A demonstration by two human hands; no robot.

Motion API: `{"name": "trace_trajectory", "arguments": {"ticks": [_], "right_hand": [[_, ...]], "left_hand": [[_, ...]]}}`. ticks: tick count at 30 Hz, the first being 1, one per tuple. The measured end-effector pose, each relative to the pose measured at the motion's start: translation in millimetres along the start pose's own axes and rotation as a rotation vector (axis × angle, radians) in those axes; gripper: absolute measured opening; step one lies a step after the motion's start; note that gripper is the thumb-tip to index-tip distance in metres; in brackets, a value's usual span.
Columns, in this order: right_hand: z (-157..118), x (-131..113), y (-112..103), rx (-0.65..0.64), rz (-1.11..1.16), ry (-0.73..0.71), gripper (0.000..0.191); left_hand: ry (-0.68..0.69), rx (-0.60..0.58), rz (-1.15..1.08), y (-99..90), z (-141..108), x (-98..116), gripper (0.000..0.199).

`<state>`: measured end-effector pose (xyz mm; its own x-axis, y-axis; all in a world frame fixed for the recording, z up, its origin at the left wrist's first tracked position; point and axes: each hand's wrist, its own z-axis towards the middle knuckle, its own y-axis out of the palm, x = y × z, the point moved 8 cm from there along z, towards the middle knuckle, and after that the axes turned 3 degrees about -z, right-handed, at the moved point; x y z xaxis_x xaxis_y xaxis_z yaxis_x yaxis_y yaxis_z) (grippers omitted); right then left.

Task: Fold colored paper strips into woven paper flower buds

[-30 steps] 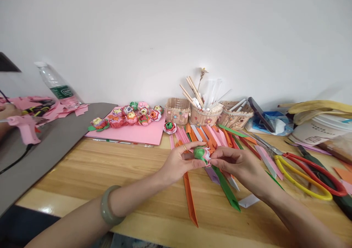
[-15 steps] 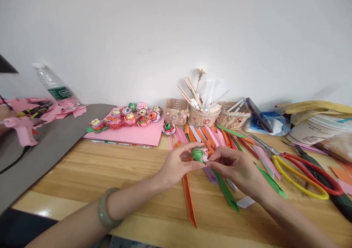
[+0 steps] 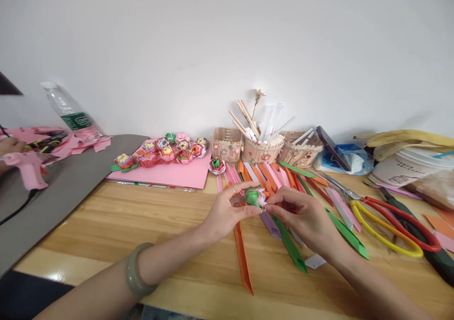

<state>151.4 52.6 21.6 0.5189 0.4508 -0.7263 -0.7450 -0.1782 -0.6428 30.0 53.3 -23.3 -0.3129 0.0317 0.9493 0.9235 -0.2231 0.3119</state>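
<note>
Between my two hands is a small folded paper flower (image 3: 253, 197), green with pale pink and white petals, held above the table. My left hand (image 3: 229, 211) grips it from the left, thumb below and fingers above. The thumb and forefinger of my right hand (image 3: 301, 213) pinch the pale petal edge on its right side; the exact bit pinched is partly hidden by the fingertips. Folded paper strips (image 3: 291, 246) in green, orange, pink and lilac lie under and behind my hands.
Finished paper flowers (image 3: 168, 154) sit on a pink sheet (image 3: 191, 177). Behind stand decorated baskets (image 3: 227, 147) with sticks. Scissors (image 3: 390, 225) lie right, near a white tub (image 3: 393, 168). At left are a pink glue gun (image 3: 28, 168), a bottle (image 3: 73, 111) and another person's hand (image 3: 10, 146).
The flower has turned slightly in my fingers and shifted a little to the left. Both hands keep their hold on it.
</note>
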Motion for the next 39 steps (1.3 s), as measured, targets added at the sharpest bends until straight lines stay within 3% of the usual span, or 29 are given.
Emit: {"name": "trace_trajectory", "arguments": {"ticks": [6,10,24,31,36,39], "right_hand": [[-0.5,7.4,5.6,-0.057,0.079,0.097,0.014],[1.7,6.3,5.7,-0.026,0.04,0.081,0.015],[-28.0,-36.0,-10.6,0.438,-0.574,-0.413,0.013],[-33.5,-45.2,-0.9,0.352,-0.711,-0.621,0.023],[-34.9,-42.5,-5.1,0.344,-0.662,-0.599,0.027],[-34.2,-47.1,-9.9,0.322,-0.519,-0.597,0.027]], "left_hand": [[0.001,-0.04,-0.015,4.1,-1.1,-0.1,0.045],[-0.012,-0.04,-0.042,3.8,-0.7,-1.4,0.044],[-0.013,0.015,-0.266,2.6,-1.3,-4.2,0.045],[-0.064,0.06,-0.352,2.8,-2.8,-2.7,0.044],[-0.068,0.009,-0.395,8.3,-4.4,0.9,0.042],[-0.084,-0.028,-0.403,9.8,-6.2,1.3,0.04]]}}
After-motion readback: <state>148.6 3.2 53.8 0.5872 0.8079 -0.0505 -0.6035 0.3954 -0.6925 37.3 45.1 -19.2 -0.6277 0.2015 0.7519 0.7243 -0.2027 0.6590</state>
